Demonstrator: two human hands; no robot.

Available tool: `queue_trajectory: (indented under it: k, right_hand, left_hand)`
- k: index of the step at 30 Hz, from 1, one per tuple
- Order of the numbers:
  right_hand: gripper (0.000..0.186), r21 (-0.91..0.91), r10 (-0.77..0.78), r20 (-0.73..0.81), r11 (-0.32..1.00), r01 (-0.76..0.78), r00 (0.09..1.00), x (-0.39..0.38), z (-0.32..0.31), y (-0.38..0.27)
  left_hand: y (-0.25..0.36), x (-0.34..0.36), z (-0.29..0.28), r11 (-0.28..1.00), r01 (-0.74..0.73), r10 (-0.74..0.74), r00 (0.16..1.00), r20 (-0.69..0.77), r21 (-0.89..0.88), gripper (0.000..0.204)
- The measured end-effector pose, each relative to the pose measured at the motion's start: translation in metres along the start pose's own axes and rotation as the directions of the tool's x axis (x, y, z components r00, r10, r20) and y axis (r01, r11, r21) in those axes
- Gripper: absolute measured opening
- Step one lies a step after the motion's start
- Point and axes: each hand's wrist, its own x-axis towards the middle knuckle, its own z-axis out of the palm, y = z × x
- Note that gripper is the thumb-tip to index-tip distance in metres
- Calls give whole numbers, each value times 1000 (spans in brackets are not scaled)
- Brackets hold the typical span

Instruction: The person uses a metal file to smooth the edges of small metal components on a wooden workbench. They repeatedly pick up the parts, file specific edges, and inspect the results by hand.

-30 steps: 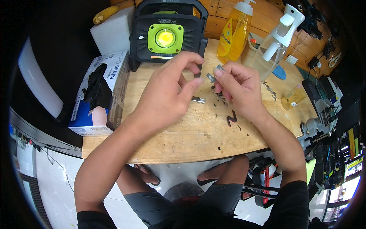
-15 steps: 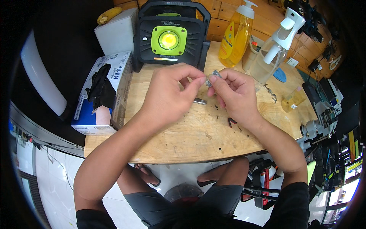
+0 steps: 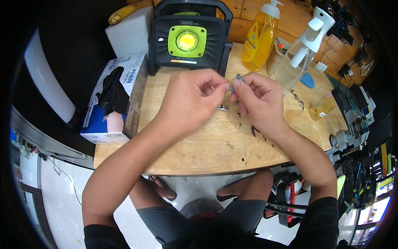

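In the head view, both bare hands meet just right of the frame's centre, above a light wooden desk [image 3: 195,155]. The right hand [image 3: 265,97] grasps a small grey piece [image 3: 239,77] between thumb and fingers; the piece sits at the fingertips, slightly right of centre and above mid-height, held off the desk. The left hand [image 3: 192,93] has its thumb and forefinger brought together at the left end of that piece; whether they grip it or something tiny beside it, I cannot tell.

Below the left fingertips, a short shiny metal cylinder [image 3: 223,108] lies partly hidden on the desk. Under the right hand is a dark, bent strip [image 3: 254,131], with small dark crumbs scattered near it. Right of the right hand lies a crinkled grey strip [image 3: 298,100].

At the upper centre stands a black work light [image 3: 187,41] with a green frame, its lamp glowing yellow. To its left are a white box [image 3: 132,35] with a banana [image 3: 122,15] on top and, lower, a glove box [image 3: 134,81] with black material bulging from its opening. At the upper right stand an amber pump bottle [image 3: 260,39] and a clear spray bottle [image 3: 289,71], with a flat blue item [image 3: 307,80] beside it. A small yellowish container [image 3: 322,107] is farther right.
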Motion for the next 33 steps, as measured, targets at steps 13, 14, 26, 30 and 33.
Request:
queue_trajectory:
  k: [13, 14, 26, 30, 33]
  right_hand:
    - [23, -39, -67, -7, 997, 67, 998, -1, -1, 3]
    - [23, -44, -68, -2, 997, 68, 998, -1, -2, 3]
    - [22, 46, -58, 24, 997, 57, 998, -2, 1, -1]
    - [22, 49, -53, 15, 997, 52, 999, -1, -1, -1]
    - [23, 56, -53, 19, 997, 52, 998, 0, -3, 0]
  left_hand:
    - [6, 0, -4, 979, 134, -115, 985, 126, -155, 14]
    - [5, 1, -4, 979, 127, -106, 986, 132, -161, 14]
    - [1, 0, -4, 992, 50, -39, 995, 97, -115, 14]
    - [-1, 1, -5, 985, 31, -12, 993, 114, -167, 13]
    - [2, 2, -7, 967, 82, -44, 986, 159, -241, 13]
